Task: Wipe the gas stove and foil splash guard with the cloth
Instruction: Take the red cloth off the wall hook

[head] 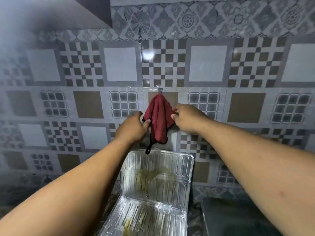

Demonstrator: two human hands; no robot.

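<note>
1. I see the red cloth (159, 116) hanging from a small hook (159, 90) on the patterned tile wall (208, 63), straight above the foil splash guard (156, 174). It is not yet down, so I judge no wiping has begun.

2. My left hand (132, 128) is at the cloth's left edge, thumb touching the fabric and fingers curled loosely; whether it really pinches the hem I cannot tell. My right hand (185, 117) is at the right edge, fingertips against the cloth, again a light touch more than a firm hold.

3. The cloth looks soft, light and limp, draping in folds from one point. A black loop (148, 149) dangles from its lower corner, just above the guard's top rim.

4. I would take hold high up, near the hook, and lift it off there (pulling from the side edges may only stretch the fabric against the hook).

5. The guard is thin embossed foil, folded where it stands, with yellowish stains on the upright panel and the lower one. I expect it to dent or shift easily, so light pressure with a steadying hand suits it.

6. A dark metal surface (238, 218) shows at lower right; I cannot confirm it is the stove.
</note>
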